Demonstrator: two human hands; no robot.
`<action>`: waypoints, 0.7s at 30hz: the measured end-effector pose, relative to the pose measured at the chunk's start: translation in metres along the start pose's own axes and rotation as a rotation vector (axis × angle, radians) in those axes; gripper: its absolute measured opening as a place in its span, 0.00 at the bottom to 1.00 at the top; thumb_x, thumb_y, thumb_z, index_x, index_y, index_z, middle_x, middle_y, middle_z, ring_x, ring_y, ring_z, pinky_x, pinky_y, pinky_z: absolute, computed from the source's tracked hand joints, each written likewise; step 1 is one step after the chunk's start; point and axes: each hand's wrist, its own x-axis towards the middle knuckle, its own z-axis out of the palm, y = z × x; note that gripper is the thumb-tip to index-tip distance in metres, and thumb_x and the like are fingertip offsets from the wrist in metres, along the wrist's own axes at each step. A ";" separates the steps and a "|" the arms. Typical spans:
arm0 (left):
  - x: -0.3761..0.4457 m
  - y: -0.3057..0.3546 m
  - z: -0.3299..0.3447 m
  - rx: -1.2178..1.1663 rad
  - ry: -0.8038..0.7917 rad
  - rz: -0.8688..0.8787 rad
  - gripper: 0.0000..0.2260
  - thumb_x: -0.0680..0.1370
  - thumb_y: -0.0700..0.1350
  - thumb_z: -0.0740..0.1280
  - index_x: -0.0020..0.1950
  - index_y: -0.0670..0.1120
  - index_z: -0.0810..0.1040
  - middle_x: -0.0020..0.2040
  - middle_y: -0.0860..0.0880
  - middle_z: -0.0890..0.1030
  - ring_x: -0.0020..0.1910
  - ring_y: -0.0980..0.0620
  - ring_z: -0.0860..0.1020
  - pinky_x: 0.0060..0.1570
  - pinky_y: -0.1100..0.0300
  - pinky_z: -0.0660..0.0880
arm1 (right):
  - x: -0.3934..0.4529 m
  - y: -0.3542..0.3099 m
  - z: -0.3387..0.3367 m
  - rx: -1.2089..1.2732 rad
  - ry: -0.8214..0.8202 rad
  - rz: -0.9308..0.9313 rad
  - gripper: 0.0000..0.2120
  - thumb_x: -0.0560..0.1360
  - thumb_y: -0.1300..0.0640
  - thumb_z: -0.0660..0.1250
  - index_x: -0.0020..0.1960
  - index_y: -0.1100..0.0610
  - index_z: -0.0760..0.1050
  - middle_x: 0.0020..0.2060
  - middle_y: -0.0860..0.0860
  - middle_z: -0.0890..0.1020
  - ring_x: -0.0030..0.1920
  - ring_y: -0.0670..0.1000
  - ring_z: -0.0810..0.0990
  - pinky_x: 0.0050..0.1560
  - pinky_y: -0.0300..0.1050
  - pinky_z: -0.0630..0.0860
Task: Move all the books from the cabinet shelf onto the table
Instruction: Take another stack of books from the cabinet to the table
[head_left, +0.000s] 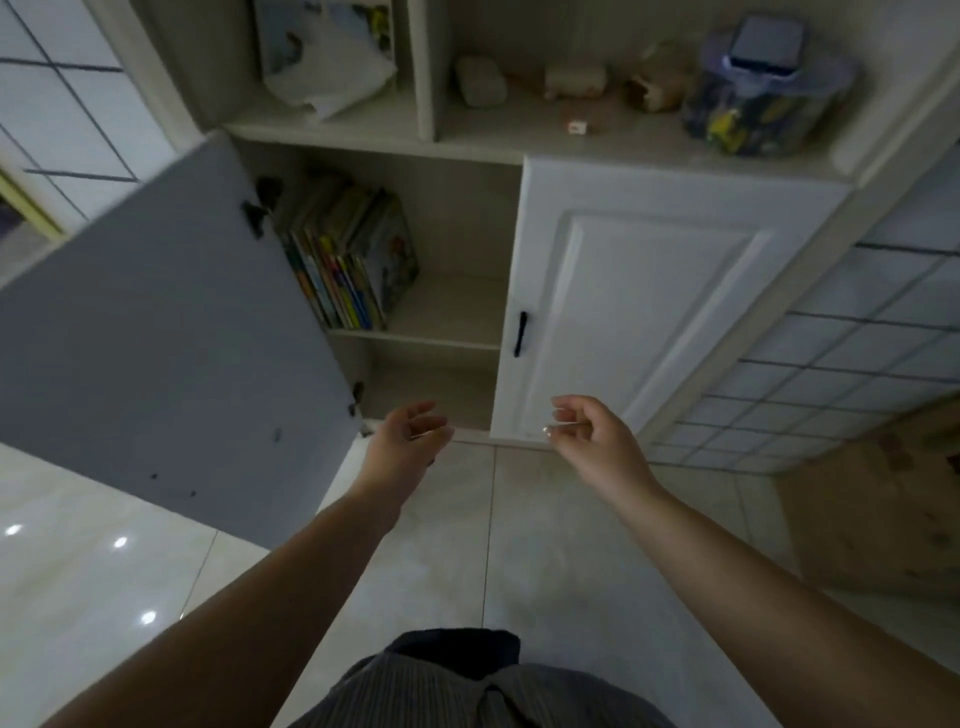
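Several thin, colourful books (349, 254) stand upright and lean together at the left end of the cabinet shelf (447, 312), behind the open left door (171, 332). My left hand (410, 441) reaches forward below the shelf, near the door's lower corner, fingers apart and empty. My right hand (592, 431) hovers in front of the closed right door (639, 291), fingers loosely curled and holding nothing. Both hands are well short of the books. No table is in view.
The open door swings out to the left and takes up much of that side. An upper shelf holds a plastic jar (763, 88), small items and a paper bag (332, 57). A cardboard box (878, 514) sits on the tiled floor at right.
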 end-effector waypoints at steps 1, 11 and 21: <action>0.008 0.004 -0.005 -0.011 0.026 0.001 0.21 0.75 0.44 0.70 0.67 0.47 0.70 0.53 0.52 0.80 0.53 0.52 0.78 0.52 0.57 0.75 | 0.014 -0.006 0.005 -0.010 -0.030 -0.007 0.16 0.73 0.60 0.69 0.61 0.56 0.74 0.51 0.48 0.77 0.48 0.45 0.76 0.53 0.39 0.71; 0.131 0.041 -0.053 -0.037 0.126 -0.003 0.18 0.75 0.40 0.69 0.64 0.45 0.71 0.54 0.46 0.79 0.51 0.49 0.78 0.56 0.53 0.75 | 0.144 -0.054 0.074 -0.082 -0.243 -0.064 0.16 0.73 0.57 0.70 0.59 0.50 0.73 0.47 0.43 0.76 0.48 0.43 0.76 0.54 0.39 0.74; 0.278 0.062 -0.104 -0.142 0.184 -0.043 0.24 0.74 0.32 0.68 0.68 0.44 0.67 0.55 0.48 0.74 0.49 0.52 0.76 0.39 0.67 0.76 | 0.288 -0.105 0.157 -0.070 -0.357 0.020 0.17 0.74 0.58 0.69 0.60 0.48 0.71 0.50 0.44 0.76 0.50 0.42 0.76 0.50 0.38 0.74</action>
